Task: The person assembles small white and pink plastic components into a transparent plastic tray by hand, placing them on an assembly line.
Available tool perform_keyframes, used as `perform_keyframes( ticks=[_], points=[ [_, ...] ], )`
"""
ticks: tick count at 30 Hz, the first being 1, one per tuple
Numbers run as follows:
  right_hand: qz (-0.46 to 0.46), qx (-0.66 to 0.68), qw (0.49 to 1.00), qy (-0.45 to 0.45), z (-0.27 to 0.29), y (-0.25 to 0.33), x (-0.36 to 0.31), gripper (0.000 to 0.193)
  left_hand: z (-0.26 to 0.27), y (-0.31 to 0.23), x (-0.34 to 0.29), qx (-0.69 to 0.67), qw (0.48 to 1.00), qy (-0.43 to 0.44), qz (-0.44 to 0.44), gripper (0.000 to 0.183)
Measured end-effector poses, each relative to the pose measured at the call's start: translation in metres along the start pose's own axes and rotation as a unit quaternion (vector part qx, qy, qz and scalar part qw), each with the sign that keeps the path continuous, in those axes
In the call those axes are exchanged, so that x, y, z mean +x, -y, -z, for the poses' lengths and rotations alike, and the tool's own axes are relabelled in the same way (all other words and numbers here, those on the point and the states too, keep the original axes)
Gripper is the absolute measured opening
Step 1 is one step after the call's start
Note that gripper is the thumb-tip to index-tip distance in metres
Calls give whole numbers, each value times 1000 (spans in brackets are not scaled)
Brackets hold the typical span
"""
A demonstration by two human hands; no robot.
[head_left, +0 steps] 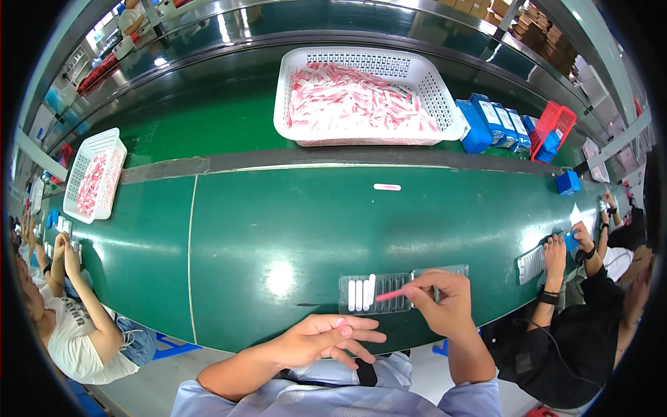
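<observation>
My right hand [445, 302] pinches a slim pink stick [391, 295] between thumb and fingertips, its free end pointing left. The stick is over a clear plastic slotted tray [394, 281] near the table's front edge. Several white sticks [358, 295] lie side by side in the tray's left slots. Part of a second clear tray [456, 269] shows behind my right hand, which hides the rest. My left hand [316, 340] is just in front of the tray, fingers spread, and I see nothing held in it.
A pink-and-white stick [387, 187] lies alone on the green table [278, 222]. Beyond it stands a white basket [288, 104] of such sticks, beside blue boxes [490, 118] and a red basket [566, 118]. Another white basket [114, 149] stands left. Co-workers sit at both sides.
</observation>
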State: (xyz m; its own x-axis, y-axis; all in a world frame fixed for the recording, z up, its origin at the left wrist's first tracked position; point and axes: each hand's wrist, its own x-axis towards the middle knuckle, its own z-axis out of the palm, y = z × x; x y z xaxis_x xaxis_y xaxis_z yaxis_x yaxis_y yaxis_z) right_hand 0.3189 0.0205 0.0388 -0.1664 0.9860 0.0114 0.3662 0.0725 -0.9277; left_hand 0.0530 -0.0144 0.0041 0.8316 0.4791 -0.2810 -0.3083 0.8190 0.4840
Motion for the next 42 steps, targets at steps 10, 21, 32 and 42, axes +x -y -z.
perform_keyframes(
  ticks=[10, 21, 32, 42],
  points=[
    [11, -23, 1000, 3, -2, 14, 4, 10, -13, -6, 1, 116, 992, -42, 16, 44],
    [293, -340, 884, 135, -3, -16, -1, 39, -9, -19, -9, 87, 990, -108, -3, 45],
    [-7, 70, 993, 94, -29, -1, -13, 11, -22, -22, 3, 193, 975, -108, 8, 35],
    [340, -381, 860, 7, -5, -30, -10, 34, -29, -34, 11, 847, 478, -148, -178, 45]
  ],
)
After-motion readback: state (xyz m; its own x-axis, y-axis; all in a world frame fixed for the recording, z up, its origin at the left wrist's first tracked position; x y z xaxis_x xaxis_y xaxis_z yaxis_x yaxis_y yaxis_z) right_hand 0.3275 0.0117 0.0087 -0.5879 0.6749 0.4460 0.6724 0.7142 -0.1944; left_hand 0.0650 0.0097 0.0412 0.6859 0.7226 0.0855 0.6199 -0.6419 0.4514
